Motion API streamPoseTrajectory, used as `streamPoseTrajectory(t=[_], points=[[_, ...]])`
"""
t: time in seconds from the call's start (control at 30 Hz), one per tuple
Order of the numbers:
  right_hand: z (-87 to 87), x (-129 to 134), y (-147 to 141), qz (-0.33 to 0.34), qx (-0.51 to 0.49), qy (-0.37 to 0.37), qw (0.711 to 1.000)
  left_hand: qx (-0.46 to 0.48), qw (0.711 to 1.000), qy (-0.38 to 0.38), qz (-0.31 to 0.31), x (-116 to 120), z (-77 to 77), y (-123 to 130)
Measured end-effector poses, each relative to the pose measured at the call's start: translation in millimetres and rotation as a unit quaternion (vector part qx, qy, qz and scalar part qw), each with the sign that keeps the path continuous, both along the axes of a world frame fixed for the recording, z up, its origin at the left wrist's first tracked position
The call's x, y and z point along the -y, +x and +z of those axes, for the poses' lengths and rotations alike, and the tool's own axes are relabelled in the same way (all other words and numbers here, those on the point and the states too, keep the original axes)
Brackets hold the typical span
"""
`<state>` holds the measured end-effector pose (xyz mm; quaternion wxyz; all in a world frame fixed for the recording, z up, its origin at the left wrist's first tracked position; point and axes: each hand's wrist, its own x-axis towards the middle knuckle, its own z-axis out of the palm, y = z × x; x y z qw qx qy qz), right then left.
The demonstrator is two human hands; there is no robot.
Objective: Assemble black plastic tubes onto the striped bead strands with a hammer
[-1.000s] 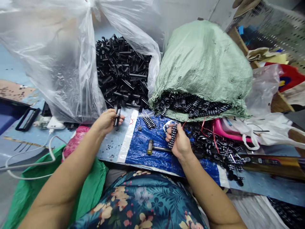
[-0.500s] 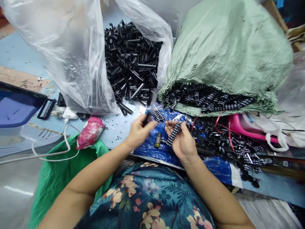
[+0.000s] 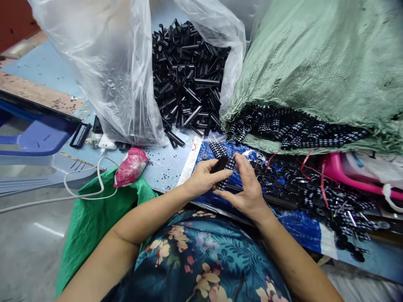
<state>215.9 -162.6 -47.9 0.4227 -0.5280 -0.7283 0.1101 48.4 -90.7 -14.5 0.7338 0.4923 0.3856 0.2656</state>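
Note:
My left hand [image 3: 203,179] is closed on a black plastic piece [image 3: 219,164], pinched between thumb and fingers. It rests against a black strip-like piece patterned with white squares [image 3: 223,183], which my right hand [image 3: 250,191] holds between its thumb and fingertips. The fingers partly cover both pieces. Just beyond my hands, another patterned piece with two thin metal pins [image 3: 216,147] lies on the blue plastic sheet [image 3: 201,157].
A clear plastic bag [image 3: 126,84] holds many black plastic parts [image 3: 189,79]. Patterned pieces [image 3: 299,128] spill from a green woven sack [image 3: 321,71]. Discs and pinned parts [image 3: 302,184] lie right, near a pink basket [image 3: 336,170]. A pink wrapped bundle [image 3: 131,167] and white cable sit left.
My left hand has moved right with the black piece, bringing it against the patterned piece in my right hand. The whole view has shifted slightly. The yellow-and-black tool seen earlier is now hidden.

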Motion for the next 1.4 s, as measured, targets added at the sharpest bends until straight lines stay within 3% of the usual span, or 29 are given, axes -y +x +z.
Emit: streamPoseTrajectory(t=[0.33, 0.43, 0.57, 0.8, 0.9, 1.03, 1.13, 1.27, 1.4], points=[[5.2, 12, -13, -0.06, 0.091, 0.108, 0.988, 0.011, 0.992, 0.047, 0.114, 24, -4.0, 8], [4.3, 16, -15, -0.076, 0.116, 0.104, 0.985, 0.06, 0.992, -0.03, 0.107, 25, -2.6, 6], [1.7, 21, -12, -0.037, 0.108, 0.091, 0.989, 0.092, 0.986, -0.108, 0.092, 23, -1.6, -2], [0.0, 21, -14, 0.004, 0.075, 0.062, 0.995, 0.141, 0.949, -0.279, -0.043, 17, -4.9, -16], [2.8, 26, -1, 0.03, 0.082, 0.048, 0.995, 0.143, 0.95, -0.278, -0.015, 16, -7.3, -20], [-0.4, 53, 37, -0.04, 0.192, -0.035, 0.98, 0.081, 0.975, -0.183, 0.092, 6, -10.6, -38], [-8.9, 72, 58, -0.082, 0.242, -0.079, 0.964, 0.047, 0.975, -0.143, 0.162, -4, -13.8, -54], [-12.5, 72, 69, -0.11, 0.194, -0.029, 0.974, 0.033, 0.971, -0.133, 0.197, -8, -16.2, -58], [3.3, 50, 83, -0.243, 0.149, 0.055, 0.957, 0.034, 0.973, -0.132, 0.188, -1, -19.1, -52]])
